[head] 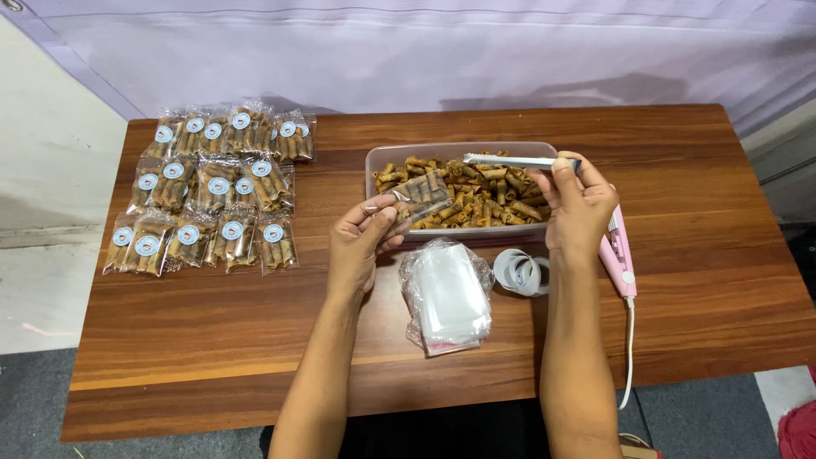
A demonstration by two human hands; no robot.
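Over the near-left corner of the tub (374, 161), left hand (361, 242) pinches a small clear bag (418, 194) partly filled with brown rolls (493, 200). Right hand (580, 204) grips metal tongs (510, 160), long axis pointing left toward the bag. Crinkly empty bags (446, 297), sticker roll (520, 272), pink sealer (619, 255), finished packs (212, 187) on wood table (680, 323).

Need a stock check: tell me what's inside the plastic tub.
The tub holds a heap of brown rolled snacks. The left hand and its small clear bag cover some; the bottom is hidden.
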